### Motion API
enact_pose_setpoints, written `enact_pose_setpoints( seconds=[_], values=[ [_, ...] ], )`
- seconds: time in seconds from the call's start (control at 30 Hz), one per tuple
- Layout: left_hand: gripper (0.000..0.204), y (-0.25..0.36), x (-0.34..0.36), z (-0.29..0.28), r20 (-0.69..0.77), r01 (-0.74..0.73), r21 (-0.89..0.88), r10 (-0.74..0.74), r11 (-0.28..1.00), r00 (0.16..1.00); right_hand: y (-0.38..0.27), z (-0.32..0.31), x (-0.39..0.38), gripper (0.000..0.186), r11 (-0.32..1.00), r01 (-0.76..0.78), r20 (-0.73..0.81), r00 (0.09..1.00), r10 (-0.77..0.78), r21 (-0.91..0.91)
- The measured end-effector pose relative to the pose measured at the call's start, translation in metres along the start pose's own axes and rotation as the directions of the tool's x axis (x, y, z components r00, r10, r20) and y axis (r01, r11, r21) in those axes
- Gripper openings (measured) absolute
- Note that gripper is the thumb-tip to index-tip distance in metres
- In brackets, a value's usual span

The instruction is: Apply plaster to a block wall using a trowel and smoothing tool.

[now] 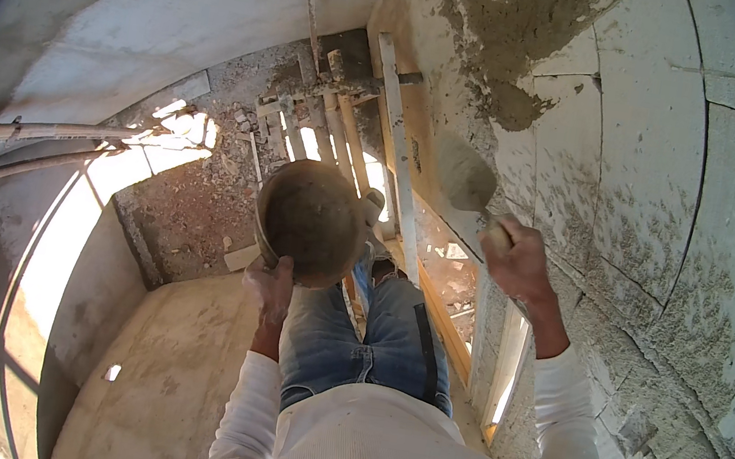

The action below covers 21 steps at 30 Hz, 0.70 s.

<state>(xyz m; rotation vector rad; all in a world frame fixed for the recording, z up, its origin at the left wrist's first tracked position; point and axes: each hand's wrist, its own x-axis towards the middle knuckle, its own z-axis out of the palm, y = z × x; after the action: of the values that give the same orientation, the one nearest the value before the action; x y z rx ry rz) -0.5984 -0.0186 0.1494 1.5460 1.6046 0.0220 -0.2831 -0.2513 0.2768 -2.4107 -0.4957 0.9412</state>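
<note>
White cloth covers two sleeves [580,428] on the near side of one round bucket [336,263], with one pair of blue jeans [327,342] closer to it. Two bare hands are at work: the left hand [271,286] has its grip closed on the bucket's near-left rim, while the right hand [515,256], to the bucket's right, has its grip wrapped around the handle of one trowel [467,180]. Good handling here would likely mean keeping the bucket level and close to the body, the right wrist firm and the blade at a steady angle. Bucket contents are too dark to identify. Farther off, one pale straight bar [396,148] stands tilted right of the bucket; one pale wall [642,175], farther right, bears one large grey-brown patch [522,25]. Rubble [184,216], too scattered to count, lies left of the bucket.
</note>
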Motion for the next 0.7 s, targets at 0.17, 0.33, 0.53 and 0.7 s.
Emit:
enact_pose_setpoints(
  seconds=[0.17, 0.33, 0.53, 0.7],
  values=[
    [0.021, 0.043, -0.023, 0.036, 0.151, -0.086, -0.062, 0.095, 0.994, 0.984, 0.013, 0.129, 0.011, 0.022, 0.744, 0.252, 0.101, 0.965, -0.243, -0.619],
    [0.024, 0.059, -0.026, 0.04, 0.196, -0.15, -0.117, 0.171, 0.982, 0.966, 0.007, 0.151, 0.016, 0.028, 0.935, 0.021, 0.2, 0.978, 0.053, -0.354],
    [0.015, 0.052, -0.006, 0.041, 0.179, -0.159, -0.16, 0.187, 0.974, 0.966, 0.003, 0.154, -0.013, 0.031, 0.966, -0.052, -0.051, 0.998, 0.04, -0.254],
    [0.017, 0.043, 0.011, 0.019, 0.099, -0.026, -0.134, 0.039, 0.991, 0.994, -0.041, 0.163, -0.006, 0.029, 0.991, 0.135, -0.113, 0.984, -0.135, -0.004]
  ],
)
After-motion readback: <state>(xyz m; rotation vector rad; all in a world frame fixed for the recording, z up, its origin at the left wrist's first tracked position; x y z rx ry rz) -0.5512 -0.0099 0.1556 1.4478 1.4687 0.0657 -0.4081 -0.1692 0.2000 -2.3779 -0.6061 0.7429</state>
